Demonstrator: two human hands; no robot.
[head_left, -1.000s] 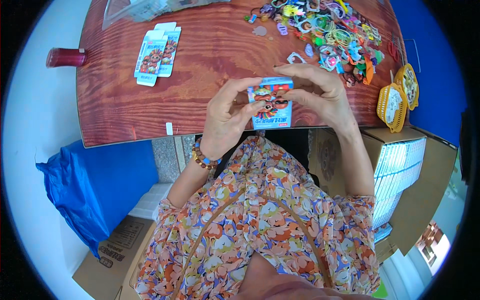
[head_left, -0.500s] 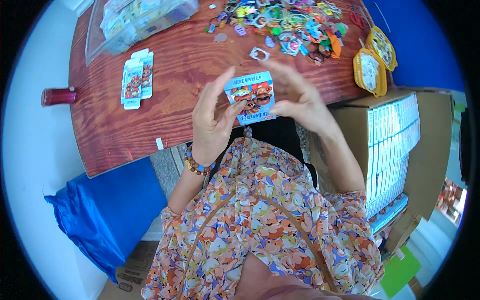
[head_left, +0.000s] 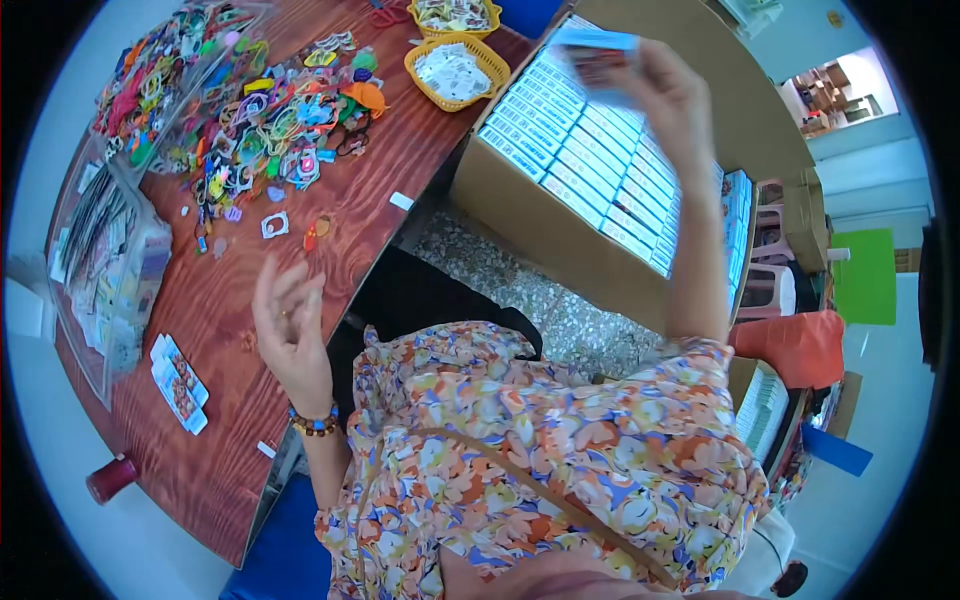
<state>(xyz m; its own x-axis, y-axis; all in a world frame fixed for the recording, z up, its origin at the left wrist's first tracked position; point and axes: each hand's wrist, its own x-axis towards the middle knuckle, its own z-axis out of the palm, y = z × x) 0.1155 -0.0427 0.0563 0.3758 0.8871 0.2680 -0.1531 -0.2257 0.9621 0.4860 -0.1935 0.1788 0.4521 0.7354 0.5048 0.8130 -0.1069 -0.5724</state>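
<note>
My right hand (head_left: pixel 672 98) is raised over a big open cardboard carton (head_left: pixel 565 240), holding a small printed box (head_left: pixel 598 42) with a blue edge. Both are blurred by motion. Beneath them, rows of small white-and-blue boxes (head_left: pixel 590 160) stand packed in the carton. My left hand (head_left: pixel 296 345), wearing a beaded bracelet, hovers near the table's edge, its fingers apart and slightly bent, with nothing in them. Just beyond its fingertips lie a small red-and-orange trinket (head_left: pixel 317 234) and a white frame-shaped piece (head_left: pixel 275 225).
Colourful trinkets (head_left: pixel 290 120) lie heaped on the wooden table (head_left: pixel 235 450). Yellow baskets (head_left: pixel 455 75) with small white packets stand at its far edge. A clear plastic bin (head_left: pixel 110 290), flat unfolded boxes (head_left: pixel 180 385) and a dark red cup (head_left: pixel 112 480) are at the left.
My view has turned right, toward the carton. My right hand has carried the small box from between both hands to above the carton. My left hand has let go of it.
</note>
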